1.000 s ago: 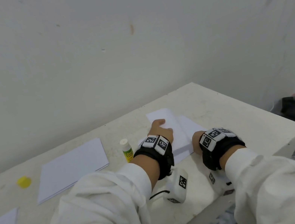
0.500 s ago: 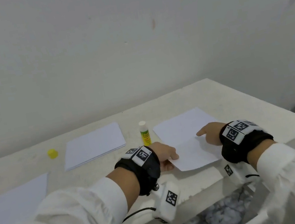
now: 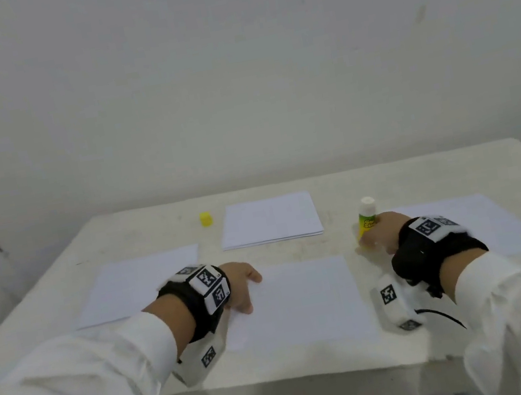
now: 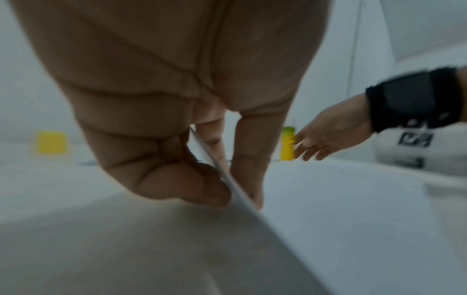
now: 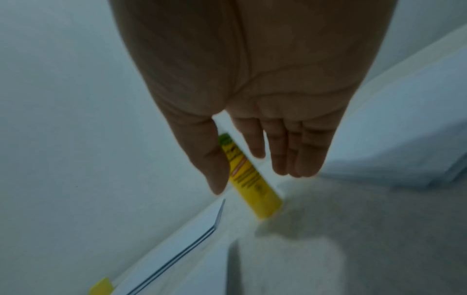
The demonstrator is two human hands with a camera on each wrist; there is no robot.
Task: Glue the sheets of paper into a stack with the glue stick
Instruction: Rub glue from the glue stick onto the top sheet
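Note:
A white sheet of paper lies at the table's front middle. My left hand is at its left edge; in the left wrist view the left hand pinches that edge, slightly lifted, between thumb and fingers, with the sheet running off to the right. The uncapped yellow glue stick stands upright right of the sheet. My right hand reaches it. In the right wrist view the right hand has straight fingers, and the thumb lies against the glue stick, not wrapped round it.
A stack of white paper lies at the back middle, with the yellow cap to its left. Single sheets lie at the left and the right. The table's front edge is close to my wrists; a wall stands behind.
The head view has swung to face the table squarely. My right hand left the sheet and went to the glue stick. My left hand now holds the sheet's left edge.

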